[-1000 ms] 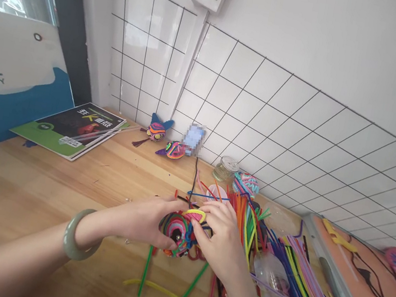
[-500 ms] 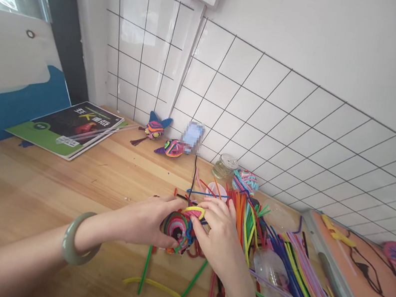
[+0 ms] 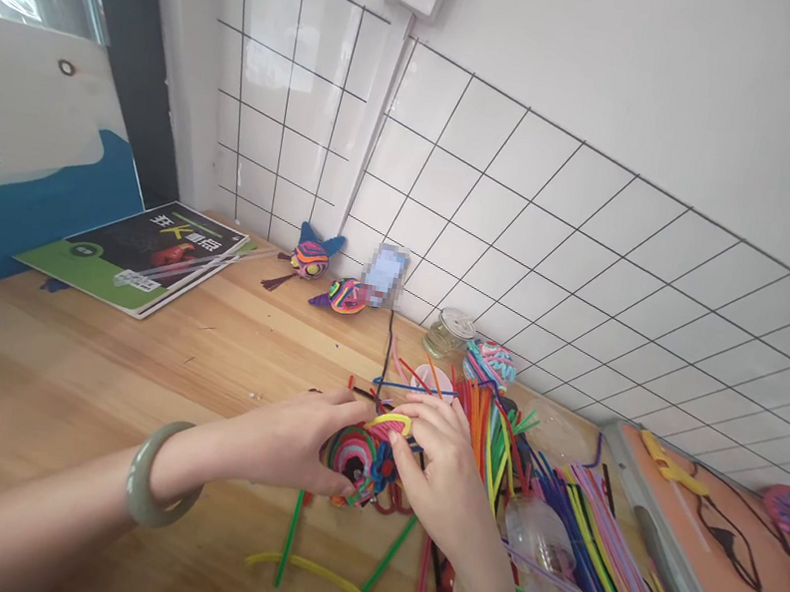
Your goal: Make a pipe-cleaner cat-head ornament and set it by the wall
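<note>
Striped craft figure (image 3: 348, 452): 6 o'clock in view, at the tabletop (image 3: 146, 376) | left hand (image 3: 288, 435): fingers curled round its 9 o'clock side | right hand (image 3: 442, 471): fingers pinching yellow-rimmed pink piece (image 3: 389, 426) at figure's 1 o'clock | handling: probably light, soft-surfaced, easily dented; cup sides gently, grip piece by rim

A pale brown wood-grained tabletop (image 3: 184, 382) spreads below the grip of the left hand (image 3: 300, 437) and right hand (image 3: 439, 460). Just nearer than the grip lie two thin straight green stems (image 3: 288, 541) and a curved yellow stem (image 3: 334, 571). Well left of it lies a glossy black-and-green booklet (image 3: 136, 258); beyond it, a striped multicoloured ball with blue ears (image 3: 310, 260); to its right, a long bundle of purple, blue and yellow stems (image 3: 622, 567).
</note>
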The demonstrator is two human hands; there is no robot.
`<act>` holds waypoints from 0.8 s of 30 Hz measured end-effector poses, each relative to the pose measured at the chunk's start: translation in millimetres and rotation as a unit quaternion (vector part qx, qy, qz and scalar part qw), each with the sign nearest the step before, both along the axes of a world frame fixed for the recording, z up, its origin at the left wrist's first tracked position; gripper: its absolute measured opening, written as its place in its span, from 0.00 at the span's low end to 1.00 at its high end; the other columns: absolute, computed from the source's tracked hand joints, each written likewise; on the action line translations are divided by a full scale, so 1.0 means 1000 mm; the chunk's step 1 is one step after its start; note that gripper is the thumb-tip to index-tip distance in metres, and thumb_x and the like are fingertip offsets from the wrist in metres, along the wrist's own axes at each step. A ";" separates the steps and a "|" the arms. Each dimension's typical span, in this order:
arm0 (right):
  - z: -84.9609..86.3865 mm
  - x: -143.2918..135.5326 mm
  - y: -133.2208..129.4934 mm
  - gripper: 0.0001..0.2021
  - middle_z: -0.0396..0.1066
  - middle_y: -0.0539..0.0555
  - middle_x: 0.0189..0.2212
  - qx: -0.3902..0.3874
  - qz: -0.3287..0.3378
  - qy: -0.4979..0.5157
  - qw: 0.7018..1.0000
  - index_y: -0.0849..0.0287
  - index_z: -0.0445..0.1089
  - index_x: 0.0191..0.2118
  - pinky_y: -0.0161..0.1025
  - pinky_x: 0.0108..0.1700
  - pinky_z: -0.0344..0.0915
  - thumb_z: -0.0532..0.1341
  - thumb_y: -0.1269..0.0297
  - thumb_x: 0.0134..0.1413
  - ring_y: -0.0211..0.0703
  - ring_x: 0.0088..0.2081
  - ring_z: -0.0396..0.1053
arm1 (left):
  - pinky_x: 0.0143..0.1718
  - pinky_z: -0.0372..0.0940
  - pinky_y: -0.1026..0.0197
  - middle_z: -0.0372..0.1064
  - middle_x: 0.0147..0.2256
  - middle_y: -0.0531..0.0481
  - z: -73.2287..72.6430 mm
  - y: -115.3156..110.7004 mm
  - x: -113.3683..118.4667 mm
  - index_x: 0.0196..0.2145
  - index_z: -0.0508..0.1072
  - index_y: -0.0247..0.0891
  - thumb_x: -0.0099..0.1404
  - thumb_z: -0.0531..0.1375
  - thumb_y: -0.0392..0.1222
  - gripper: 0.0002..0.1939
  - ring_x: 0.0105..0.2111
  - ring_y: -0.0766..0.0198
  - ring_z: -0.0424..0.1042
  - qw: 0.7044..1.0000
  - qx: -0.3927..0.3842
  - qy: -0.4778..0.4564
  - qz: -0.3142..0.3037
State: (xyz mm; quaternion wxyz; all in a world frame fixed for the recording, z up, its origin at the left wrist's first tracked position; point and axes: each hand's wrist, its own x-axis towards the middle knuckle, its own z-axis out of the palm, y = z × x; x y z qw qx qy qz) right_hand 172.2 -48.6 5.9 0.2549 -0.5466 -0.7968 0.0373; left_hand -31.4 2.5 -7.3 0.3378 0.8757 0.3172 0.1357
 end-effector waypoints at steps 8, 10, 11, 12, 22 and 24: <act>-0.001 -0.004 0.000 0.08 0.74 0.55 0.40 0.022 -0.025 -0.034 0.999 0.59 0.70 0.38 0.61 0.60 0.50 0.55 0.73 0.59 0.50 0.49 0.66 | 0.44 0.64 0.56 0.66 0.46 0.47 -0.004 0.000 0.002 0.52 0.65 0.46 0.53 0.64 0.46 0.28 0.44 0.53 0.69 1.000 -0.003 -0.005 0.006; -0.001 -0.004 0.000 0.07 0.74 0.55 0.41 0.018 -0.031 -0.033 0.999 0.58 0.71 0.38 0.62 0.61 0.48 0.55 0.72 0.59 0.50 0.50 0.66 | 0.44 0.64 0.56 0.67 0.45 0.47 -0.004 0.001 0.001 0.52 0.66 0.46 0.52 0.65 0.47 0.28 0.44 0.53 0.70 1.000 -0.011 -0.019 0.011; -0.001 -0.004 0.000 0.07 0.73 0.55 0.42 0.016 -0.030 -0.029 0.999 0.58 0.71 0.40 0.63 0.61 0.47 0.56 0.71 0.60 0.50 0.51 0.65 | 0.44 0.64 0.56 0.67 0.45 0.47 -0.004 0.002 0.000 0.52 0.66 0.46 0.52 0.65 0.47 0.29 0.44 0.53 0.70 0.999 -0.018 -0.030 0.011; 0.000 -0.002 0.000 0.08 0.72 0.55 0.45 0.015 -0.027 -0.021 0.999 0.57 0.71 0.43 0.62 0.62 0.47 0.56 0.69 0.60 0.51 0.53 0.64 | 0.44 0.64 0.56 0.67 0.46 0.47 -0.004 0.004 0.000 0.52 0.66 0.45 0.52 0.66 0.47 0.29 0.44 0.54 0.70 0.999 -0.028 -0.043 0.010; 0.001 0.031 0.004 0.22 0.67 0.59 0.55 0.085 -0.163 0.318 0.930 0.54 0.64 0.56 0.55 0.60 0.60 0.59 0.54 0.58 0.51 0.56 0.65 | 0.44 0.68 0.57 0.69 0.50 0.44 -0.006 0.024 -0.006 0.55 0.61 0.40 0.56 0.67 0.46 0.32 0.45 0.57 0.71 0.919 -0.284 -0.275 0.005; 0.000 0.028 0.006 0.21 0.69 0.60 0.53 0.015 -0.133 0.378 0.916 0.54 0.65 0.54 0.52 0.56 0.65 0.60 0.53 0.57 0.51 0.53 0.68 | 0.43 0.68 0.56 0.68 0.51 0.43 -0.007 0.025 -0.005 0.54 0.61 0.40 0.56 0.67 0.45 0.31 0.45 0.57 0.71 0.896 -0.310 -0.318 0.021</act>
